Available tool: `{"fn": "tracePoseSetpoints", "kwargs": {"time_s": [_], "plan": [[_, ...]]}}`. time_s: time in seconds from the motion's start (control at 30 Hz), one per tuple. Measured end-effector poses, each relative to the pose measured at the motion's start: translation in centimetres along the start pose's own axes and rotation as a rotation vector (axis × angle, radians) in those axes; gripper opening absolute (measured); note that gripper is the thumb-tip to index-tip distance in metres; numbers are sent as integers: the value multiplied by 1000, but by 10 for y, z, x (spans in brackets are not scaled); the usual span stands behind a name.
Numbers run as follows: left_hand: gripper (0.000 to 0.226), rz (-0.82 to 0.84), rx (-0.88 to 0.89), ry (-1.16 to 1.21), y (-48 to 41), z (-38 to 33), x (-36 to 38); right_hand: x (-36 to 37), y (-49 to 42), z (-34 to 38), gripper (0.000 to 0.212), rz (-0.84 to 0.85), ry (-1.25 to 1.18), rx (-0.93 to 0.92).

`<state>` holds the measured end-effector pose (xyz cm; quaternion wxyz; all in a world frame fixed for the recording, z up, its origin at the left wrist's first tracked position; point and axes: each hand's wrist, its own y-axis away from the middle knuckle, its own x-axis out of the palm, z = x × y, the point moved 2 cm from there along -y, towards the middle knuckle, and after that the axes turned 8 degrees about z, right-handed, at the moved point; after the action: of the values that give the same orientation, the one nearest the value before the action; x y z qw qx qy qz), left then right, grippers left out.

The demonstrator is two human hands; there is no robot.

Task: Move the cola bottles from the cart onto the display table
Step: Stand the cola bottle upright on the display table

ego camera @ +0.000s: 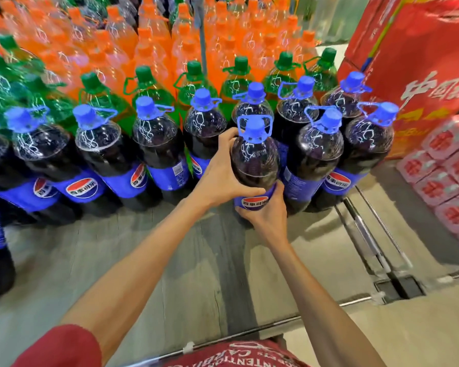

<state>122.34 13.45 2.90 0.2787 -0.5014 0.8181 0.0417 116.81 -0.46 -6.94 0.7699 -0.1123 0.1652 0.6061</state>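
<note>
Grey display table [117, 247] lies beneath the cola bottle [255, 160] that left grip [220, 176] and right grip [265, 213] clasp.

Two hands [219, 178], at least eleven cola bottles [255, 160], about eight green bottles [146, 84], orange bottles [154, 41] uncounted.

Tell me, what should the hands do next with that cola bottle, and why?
Probably push the held cola bottle in level with the front row, then release: left hand and right hand both hold it, and it stands forward of its neighbours.
</note>
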Motion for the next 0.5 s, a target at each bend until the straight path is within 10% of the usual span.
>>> {"fn": "tracePoseSetpoints", "kwargs": {"time_s": [0.5], "plan": [[117, 3, 77, -7, -12, 20, 3, 6, -14, -11, 95, -83, 70, 42]]}}
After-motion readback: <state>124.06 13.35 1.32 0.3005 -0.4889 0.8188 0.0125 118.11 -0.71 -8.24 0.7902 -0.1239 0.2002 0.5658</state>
